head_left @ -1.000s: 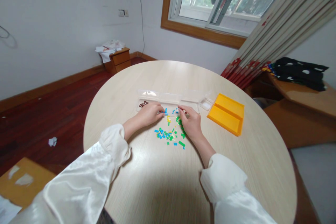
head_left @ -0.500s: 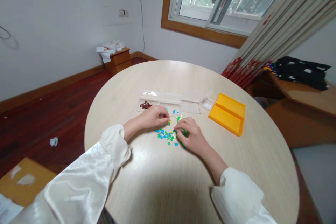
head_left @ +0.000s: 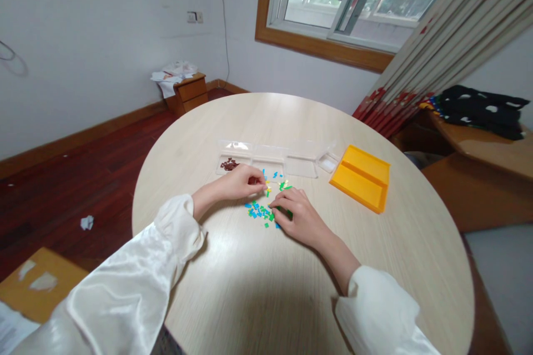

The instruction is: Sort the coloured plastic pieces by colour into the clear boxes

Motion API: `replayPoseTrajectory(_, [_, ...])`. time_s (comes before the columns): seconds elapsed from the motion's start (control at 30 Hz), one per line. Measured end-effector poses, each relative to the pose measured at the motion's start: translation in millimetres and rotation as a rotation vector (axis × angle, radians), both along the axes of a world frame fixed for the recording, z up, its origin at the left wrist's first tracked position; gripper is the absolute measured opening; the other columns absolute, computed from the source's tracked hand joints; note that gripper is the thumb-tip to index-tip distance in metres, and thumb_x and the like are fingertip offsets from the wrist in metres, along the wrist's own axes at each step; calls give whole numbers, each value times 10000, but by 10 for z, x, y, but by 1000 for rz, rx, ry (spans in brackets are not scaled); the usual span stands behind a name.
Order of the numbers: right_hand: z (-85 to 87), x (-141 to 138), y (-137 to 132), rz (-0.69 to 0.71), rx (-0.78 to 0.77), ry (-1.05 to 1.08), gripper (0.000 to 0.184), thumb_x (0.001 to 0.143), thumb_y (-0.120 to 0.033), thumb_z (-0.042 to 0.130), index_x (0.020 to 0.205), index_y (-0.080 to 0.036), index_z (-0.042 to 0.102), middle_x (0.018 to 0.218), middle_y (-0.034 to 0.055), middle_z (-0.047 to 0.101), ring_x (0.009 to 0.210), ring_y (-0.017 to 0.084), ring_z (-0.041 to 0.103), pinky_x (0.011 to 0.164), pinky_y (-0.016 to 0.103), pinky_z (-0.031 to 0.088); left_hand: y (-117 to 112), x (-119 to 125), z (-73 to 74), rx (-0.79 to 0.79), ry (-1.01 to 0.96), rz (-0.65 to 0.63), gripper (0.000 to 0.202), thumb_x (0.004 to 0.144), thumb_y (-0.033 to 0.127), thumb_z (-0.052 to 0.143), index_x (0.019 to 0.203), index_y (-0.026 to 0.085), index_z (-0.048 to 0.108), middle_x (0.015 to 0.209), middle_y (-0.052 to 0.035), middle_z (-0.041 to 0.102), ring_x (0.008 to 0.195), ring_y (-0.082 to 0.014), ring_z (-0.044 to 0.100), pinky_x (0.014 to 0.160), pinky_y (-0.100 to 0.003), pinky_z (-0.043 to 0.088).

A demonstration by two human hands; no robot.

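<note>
A small heap of tiny blue, green and yellow plastic pieces lies in the middle of the round wooden table. My left hand rests at the heap's far left edge, fingers curled in a pinch on something too small to make out. My right hand covers the heap's right side, fingers bent and closed over green pieces. Just beyond the hands lies a clear plastic divided box, with dark brown pieces in its left compartment.
An orange tray lies to the right of the clear box. A low wooden cabinet with papers stands by the far wall. A striped curtain and a side table with dark cloth are at right. A cardboard box is on the floor.
My right hand drew back from the clear box to the heap's right side and closed over green pieces. My left hand slid slightly toward me, staying in a pinch.
</note>
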State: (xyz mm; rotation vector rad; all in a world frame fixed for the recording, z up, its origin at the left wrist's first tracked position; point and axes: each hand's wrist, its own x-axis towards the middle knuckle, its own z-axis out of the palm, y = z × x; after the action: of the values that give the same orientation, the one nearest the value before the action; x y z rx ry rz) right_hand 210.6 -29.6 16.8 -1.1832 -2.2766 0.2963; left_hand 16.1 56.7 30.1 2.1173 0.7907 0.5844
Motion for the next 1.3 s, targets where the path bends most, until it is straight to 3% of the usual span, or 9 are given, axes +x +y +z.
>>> replayPoseTrajectory(0.27, [-12, -16, 26, -118, -37, -23, 154, 861, -174, 510, 799, -200, 649, 826, 56, 657, 826, 195, 549, 729, 352, 350, 1, -66, 109, -116, 159, -156, 147, 723, 191, 580, 755, 96, 688, 608, -6, 607, 552, -74, 474, 531, -181, 347])
replayPoseTrajectory(0.5, [-47, 3, 61, -170, -42, -10, 121, 827, -157, 558, 758, -207, 645, 792, 37, 650, 821, 194, 548, 717, 332, 341, 2, -81, 81, -101, 222, -242, 154, 722, 173, 562, 763, 107, 695, 694, -33, 657, 604, -95, 526, 586, -201, 392])
replayPoseTrajectory(0.8, [-84, -20, 95, -266, -105, 27, 99, 768, -131, 582, 724, -202, 634, 752, 21, 653, 785, 190, 560, 725, 330, 342, 29, -124, 116, -39, 288, -350, 168, 678, 193, 643, 825, 141, 704, 680, 1, 614, 573, -81, 446, 538, -187, 347])
replayPoseTrajectory(1.07, [-79, -63, 56, -271, -9, 3, 94, 806, -148, 532, 743, -203, 577, 761, 44, 627, 782, 210, 537, 721, 341, 355, 42, -109, 74, -47, 254, -357, 114, 677, 123, 585, 722, 143, 687, 672, -1, 609, 597, -88, 471, 567, -196, 363])
replayPoseTrajectory(1.3, [-65, -51, 71, -287, 11, 172, 114, 832, -193, 487, 791, -207, 593, 780, 53, 673, 740, 195, 610, 705, 324, 455, 45, -95, 48, -83, 218, -289, 105, 689, 117, 559, 698, 129, 662, 658, 0, 591, 591, -86, 475, 577, -200, 369])
